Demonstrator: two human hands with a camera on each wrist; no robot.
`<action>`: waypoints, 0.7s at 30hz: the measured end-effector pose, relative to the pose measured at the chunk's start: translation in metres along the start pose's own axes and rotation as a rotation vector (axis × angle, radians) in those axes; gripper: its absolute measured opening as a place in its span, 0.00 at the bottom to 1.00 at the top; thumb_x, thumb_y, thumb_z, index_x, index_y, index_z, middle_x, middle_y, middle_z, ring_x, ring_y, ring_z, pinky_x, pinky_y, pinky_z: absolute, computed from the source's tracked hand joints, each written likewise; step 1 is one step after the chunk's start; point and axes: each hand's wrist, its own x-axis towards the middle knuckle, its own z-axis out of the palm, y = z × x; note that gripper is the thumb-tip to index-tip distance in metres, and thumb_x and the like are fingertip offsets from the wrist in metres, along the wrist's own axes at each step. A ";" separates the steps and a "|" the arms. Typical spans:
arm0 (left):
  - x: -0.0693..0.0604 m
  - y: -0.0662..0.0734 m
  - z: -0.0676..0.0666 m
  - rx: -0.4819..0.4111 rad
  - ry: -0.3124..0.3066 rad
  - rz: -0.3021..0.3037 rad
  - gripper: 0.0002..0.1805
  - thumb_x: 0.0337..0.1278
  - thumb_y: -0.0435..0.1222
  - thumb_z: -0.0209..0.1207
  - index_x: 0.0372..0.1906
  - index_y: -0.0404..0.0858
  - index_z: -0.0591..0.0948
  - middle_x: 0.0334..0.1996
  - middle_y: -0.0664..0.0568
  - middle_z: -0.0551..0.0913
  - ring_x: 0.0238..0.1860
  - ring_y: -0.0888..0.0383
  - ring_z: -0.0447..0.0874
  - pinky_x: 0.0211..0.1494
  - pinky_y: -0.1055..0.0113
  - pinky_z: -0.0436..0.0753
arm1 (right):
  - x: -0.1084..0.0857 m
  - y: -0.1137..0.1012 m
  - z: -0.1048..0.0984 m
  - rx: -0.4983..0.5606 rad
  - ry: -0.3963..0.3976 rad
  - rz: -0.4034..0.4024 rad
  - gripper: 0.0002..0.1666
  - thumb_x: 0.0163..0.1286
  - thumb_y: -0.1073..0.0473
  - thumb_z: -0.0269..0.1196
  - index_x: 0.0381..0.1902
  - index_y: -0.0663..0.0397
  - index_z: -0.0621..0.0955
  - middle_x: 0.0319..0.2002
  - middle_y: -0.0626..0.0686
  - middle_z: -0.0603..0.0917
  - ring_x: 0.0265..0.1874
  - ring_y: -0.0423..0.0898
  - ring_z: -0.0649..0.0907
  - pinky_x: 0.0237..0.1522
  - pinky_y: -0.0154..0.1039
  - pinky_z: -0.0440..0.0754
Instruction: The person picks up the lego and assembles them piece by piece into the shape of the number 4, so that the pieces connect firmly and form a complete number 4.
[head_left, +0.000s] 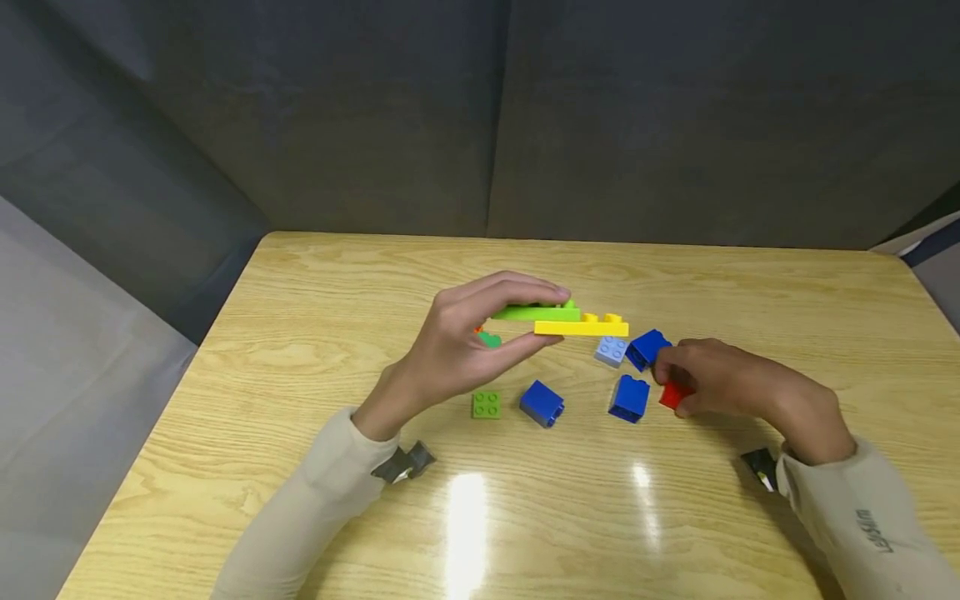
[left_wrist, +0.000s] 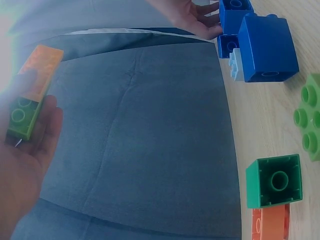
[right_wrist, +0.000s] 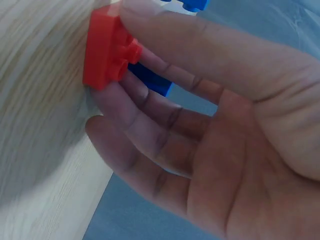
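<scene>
My left hand (head_left: 453,346) is raised over the table, thumb below and fingers above, gripping a flat light-green brick (head_left: 534,314) joined to a flat yellow brick (head_left: 582,329). The yellow one sits under the green and juts out to the right, its end studs bare. On the right, my right hand (head_left: 727,382) pinches a small red brick (head_left: 676,395) between thumb and fingers. In the right wrist view the red brick (right_wrist: 100,47) stands on its side at the tabletop, studs facing the palm. A blue brick (head_left: 648,348) lies right by those fingertips.
Two more blue bricks (head_left: 629,398) (head_left: 542,405) and a light-blue brick (head_left: 611,352) lie between the hands. A small green brick (head_left: 486,406) is nearer the left forearm. Partly behind the left hand, a dark-green brick (left_wrist: 274,181) adjoins an orange brick (left_wrist: 269,222). Grey cloth (head_left: 480,117) hangs beyond the wooden table (head_left: 360,275).
</scene>
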 end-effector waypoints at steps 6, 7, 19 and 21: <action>-0.001 0.000 -0.001 -0.003 -0.006 -0.006 0.21 0.48 0.22 0.76 0.50 0.25 0.84 0.49 0.38 0.88 0.53 0.49 0.88 0.57 0.62 0.86 | -0.002 0.000 0.000 -0.022 -0.001 -0.015 0.20 0.57 0.71 0.77 0.41 0.57 0.77 0.35 0.50 0.76 0.32 0.47 0.74 0.34 0.41 0.76; -0.002 0.000 -0.001 -0.003 -0.007 -0.007 0.21 0.48 0.22 0.76 0.50 0.25 0.84 0.49 0.38 0.88 0.53 0.49 0.88 0.57 0.62 0.86 | -0.003 0.000 -0.001 -0.023 0.001 -0.014 0.20 0.57 0.71 0.77 0.41 0.57 0.78 0.35 0.50 0.76 0.32 0.47 0.74 0.34 0.41 0.76; -0.003 -0.002 -0.003 -0.005 0.001 -0.009 0.22 0.46 0.20 0.76 0.50 0.24 0.84 0.48 0.37 0.88 0.52 0.49 0.88 0.56 0.62 0.86 | -0.011 0.001 -0.011 0.047 0.056 -0.006 0.19 0.58 0.72 0.74 0.44 0.58 0.79 0.41 0.53 0.82 0.38 0.49 0.82 0.39 0.46 0.86; -0.003 -0.002 -0.003 -0.007 0.001 -0.011 0.22 0.46 0.20 0.76 0.50 0.24 0.84 0.48 0.38 0.88 0.52 0.49 0.88 0.56 0.63 0.86 | -0.013 0.001 -0.013 0.054 0.089 -0.014 0.20 0.58 0.72 0.74 0.45 0.59 0.78 0.42 0.53 0.82 0.38 0.49 0.84 0.40 0.46 0.87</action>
